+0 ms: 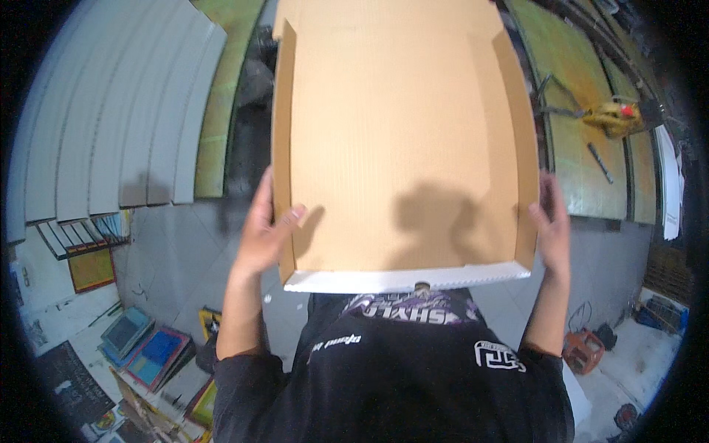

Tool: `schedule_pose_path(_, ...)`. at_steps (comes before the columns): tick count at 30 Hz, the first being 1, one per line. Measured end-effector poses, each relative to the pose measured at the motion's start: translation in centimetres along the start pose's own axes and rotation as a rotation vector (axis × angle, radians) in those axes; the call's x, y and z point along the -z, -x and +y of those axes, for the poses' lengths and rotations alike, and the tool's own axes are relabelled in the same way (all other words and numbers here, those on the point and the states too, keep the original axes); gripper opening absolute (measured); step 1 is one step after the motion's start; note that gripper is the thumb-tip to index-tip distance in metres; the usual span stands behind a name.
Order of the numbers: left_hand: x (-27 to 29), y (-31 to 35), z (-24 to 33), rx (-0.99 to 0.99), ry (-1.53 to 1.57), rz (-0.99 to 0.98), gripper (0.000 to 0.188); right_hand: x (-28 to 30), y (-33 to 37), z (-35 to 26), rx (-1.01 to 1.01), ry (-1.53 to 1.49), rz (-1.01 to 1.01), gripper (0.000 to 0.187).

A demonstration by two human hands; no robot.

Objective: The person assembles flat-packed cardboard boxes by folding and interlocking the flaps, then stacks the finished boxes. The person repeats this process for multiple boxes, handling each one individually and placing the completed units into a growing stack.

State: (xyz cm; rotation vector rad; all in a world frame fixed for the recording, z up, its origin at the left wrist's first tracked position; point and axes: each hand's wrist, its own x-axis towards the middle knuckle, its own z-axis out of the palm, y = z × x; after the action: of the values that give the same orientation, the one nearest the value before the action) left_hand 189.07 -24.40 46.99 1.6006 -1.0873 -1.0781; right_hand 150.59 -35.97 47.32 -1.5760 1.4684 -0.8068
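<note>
Between my two hands is a large cardboard box [399,118], plain brown inside with a white outer front edge. Its low side walls stand up, and its far end runs out of the top of the view. My left hand [267,232] grips the left wall near the front corner, thumb over the inside and fingers hidden behind. On the right wall my right hand [551,229] holds at about the same height, its thumb at the wall's edge. A shadow falls across the box's floor.
Overlapping grey-white flat sheets [118,111] lie on a greenish table at left. On the greenish right table [583,162] sit a yellow tool [613,117] and a dark rod-shaped tool [600,162]. Stacked coloured trays or folders [151,354] are at lower left, an orange object [585,348] at lower right.
</note>
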Motion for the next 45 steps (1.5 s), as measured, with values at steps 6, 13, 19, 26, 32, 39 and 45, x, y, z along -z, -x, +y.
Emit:
schedule_pose_path(6, 1.1, -0.7, 0.0, -0.068, 0.202, -0.007, 0.062, -1.7, 0.4, -1.5, 0.033, -0.077, -0.143, 0.064)
schedule_pose_path(13, 2.5, -15.1, 0.0, -0.138, -0.196, 0.105, 0.046, -2.0, -11.3, -2.4, 0.189, 0.064, -0.165, 0.052)
schedule_pose_path(19, 3.9, -28.8, 0.5, -0.144, -0.508, 0.288, 0.026, -3.3, -26.1, -1.6, 0.125, 0.246, 0.01, 0.045)
schedule_pose_path(26, 3.6, -27.7, 1.1, -0.239, -0.631, 0.262, 0.019, -5.0, -24.9, -3.9, 0.062, 0.19, -0.036, 0.038)
schedule_pose_path(32, 4.3, -27.8, 1.1, -0.255, -0.582, 0.249, 0.02, -4.8, -24.1, -4.2, 0.14, 0.238, -0.051, 0.039)
schedule_pose_path(39, 4.3, -27.1, 1.6, -0.239, -0.626, 0.275, 0.024, -6.3, -22.2, -6.2, 0.329, 0.913, 0.131, 0.043)
schedule_pose_path(45, 2.8, -27.1, 1.4, -0.079, -0.412, 0.345, 0.026, -17.5, -19.7, -9.9, 0.964, 0.82, -0.371, 0.054)
